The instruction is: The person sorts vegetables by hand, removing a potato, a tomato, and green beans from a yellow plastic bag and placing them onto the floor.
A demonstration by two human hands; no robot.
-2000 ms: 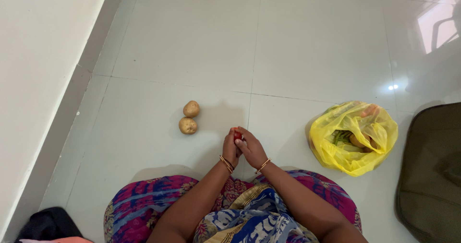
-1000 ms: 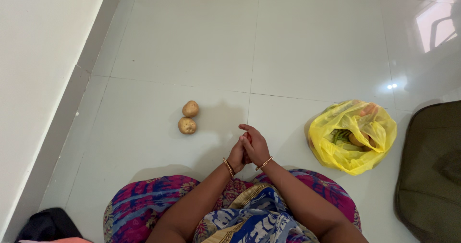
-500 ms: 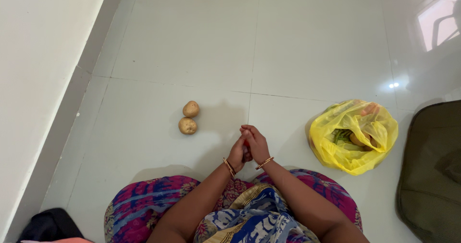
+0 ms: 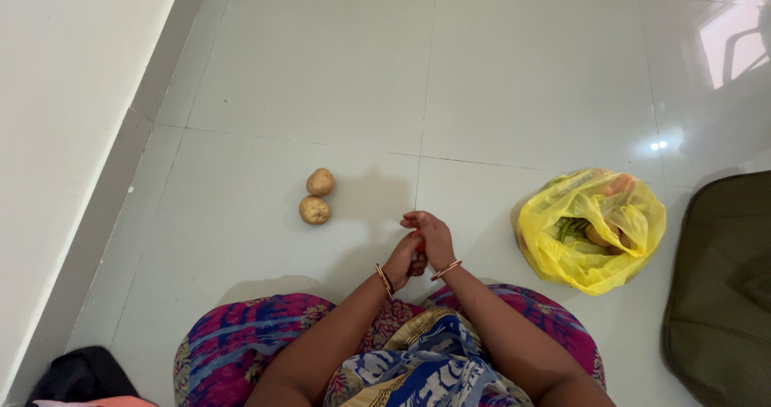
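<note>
I sit on a pale tiled floor with both hands joined just beyond my knees. My left hand [image 4: 401, 260] and my right hand [image 4: 432, 237] are cupped together around a small red vegetable [image 4: 419, 248]; only a sliver of red shows between the palms. Two brown potatoes [image 4: 316, 197] lie touching each other on the tile to the left of my hands. A yellow plastic bag [image 4: 593, 230] sits open to the right, with green and brownish vegetables inside.
A white wall with a grey skirting [image 4: 104, 206] runs along the left. A dark olive cloth bag [image 4: 719, 294] lies at the right edge. A black item [image 4: 80, 375] sits at the bottom left beside my patterned clothing [image 4: 241, 343].
Two seconds ago the red vegetable showed at my fingertips; my hands have since closed over it and drawn slightly right and toward me. Potatoes and bag have not moved.
</note>
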